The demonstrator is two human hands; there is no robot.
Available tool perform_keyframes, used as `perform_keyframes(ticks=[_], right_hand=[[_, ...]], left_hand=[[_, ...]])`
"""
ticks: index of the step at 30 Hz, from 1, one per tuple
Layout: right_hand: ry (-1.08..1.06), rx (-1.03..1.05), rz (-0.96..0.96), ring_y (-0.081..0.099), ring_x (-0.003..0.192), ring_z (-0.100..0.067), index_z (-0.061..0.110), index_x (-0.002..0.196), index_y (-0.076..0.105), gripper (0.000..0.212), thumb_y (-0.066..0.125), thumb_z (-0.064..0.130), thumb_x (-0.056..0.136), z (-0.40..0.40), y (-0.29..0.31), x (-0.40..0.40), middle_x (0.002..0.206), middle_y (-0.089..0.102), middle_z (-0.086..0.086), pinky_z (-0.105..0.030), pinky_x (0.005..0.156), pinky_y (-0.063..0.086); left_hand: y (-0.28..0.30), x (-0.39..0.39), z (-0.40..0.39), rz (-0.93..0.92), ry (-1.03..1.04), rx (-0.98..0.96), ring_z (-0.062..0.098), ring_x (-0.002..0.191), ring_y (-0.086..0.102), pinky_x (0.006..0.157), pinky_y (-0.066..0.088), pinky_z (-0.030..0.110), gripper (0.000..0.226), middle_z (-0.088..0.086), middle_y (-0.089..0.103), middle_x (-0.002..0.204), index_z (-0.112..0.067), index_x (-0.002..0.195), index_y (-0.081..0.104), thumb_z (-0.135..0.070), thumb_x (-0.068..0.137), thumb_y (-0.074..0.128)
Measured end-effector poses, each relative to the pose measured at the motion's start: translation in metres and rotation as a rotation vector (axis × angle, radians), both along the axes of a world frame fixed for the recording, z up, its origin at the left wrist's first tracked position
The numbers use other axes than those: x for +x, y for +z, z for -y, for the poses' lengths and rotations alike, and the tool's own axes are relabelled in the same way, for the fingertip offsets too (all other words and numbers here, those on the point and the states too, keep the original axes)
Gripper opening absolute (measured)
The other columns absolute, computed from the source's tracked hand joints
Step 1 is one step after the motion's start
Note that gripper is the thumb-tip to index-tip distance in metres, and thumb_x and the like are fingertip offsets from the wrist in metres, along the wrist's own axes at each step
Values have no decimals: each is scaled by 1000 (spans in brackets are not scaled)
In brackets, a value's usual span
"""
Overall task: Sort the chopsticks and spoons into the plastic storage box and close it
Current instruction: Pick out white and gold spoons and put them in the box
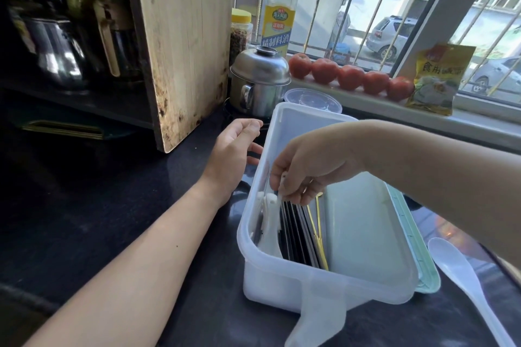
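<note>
Right hand (310,169) is reaching into the plastic storage box (324,282), fingers pinched on a white spoon (272,222) beside the black chopsticks (298,234). Left hand (234,152) hovers just left of the box, fingers loosely curled, holding nothing. Another spoon (462,279) lies right of it.

Plastic storage box (324,287): translucent white, rectangular, open, stands on dark counter. Lid (423,262): pale green, under/behind box at right side. Chopsticks (298,234): dark w/ few gold ones, lie lengthwise inside, left-centre. White spoons (270,222): inside along left wall. One more spoon (462,276): translucent white, on counter right of box, apart.
</note>
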State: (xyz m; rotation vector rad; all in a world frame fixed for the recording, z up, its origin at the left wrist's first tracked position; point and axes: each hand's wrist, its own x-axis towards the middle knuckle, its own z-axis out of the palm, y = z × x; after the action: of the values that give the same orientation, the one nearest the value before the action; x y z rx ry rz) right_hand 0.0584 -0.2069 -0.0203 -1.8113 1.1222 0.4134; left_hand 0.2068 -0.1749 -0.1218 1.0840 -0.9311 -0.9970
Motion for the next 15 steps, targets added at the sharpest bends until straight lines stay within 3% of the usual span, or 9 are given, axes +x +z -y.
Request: perform_keyframes(ticks=[5,15], right_hand=[[100,-52,-40,61,70,-17,9,92,63,20,57,-10,93,-8,-14,3,82,63,-10,-26,69,56],[87,-55,-64,60,64,-15,8,95,63,19,59,-10,92,-11,-11,2,77,63,-9,-28,69,55]], left_hand=[[-1,0,1,-18,5,9,17,73,63,67,51,40,40,13,65,109,-16,114,68,-45,89,56],[-2,1,1,-31,10,12,25,83,65,74,54,44,36,25,65,122,-18,112,70,-44,90,57]])
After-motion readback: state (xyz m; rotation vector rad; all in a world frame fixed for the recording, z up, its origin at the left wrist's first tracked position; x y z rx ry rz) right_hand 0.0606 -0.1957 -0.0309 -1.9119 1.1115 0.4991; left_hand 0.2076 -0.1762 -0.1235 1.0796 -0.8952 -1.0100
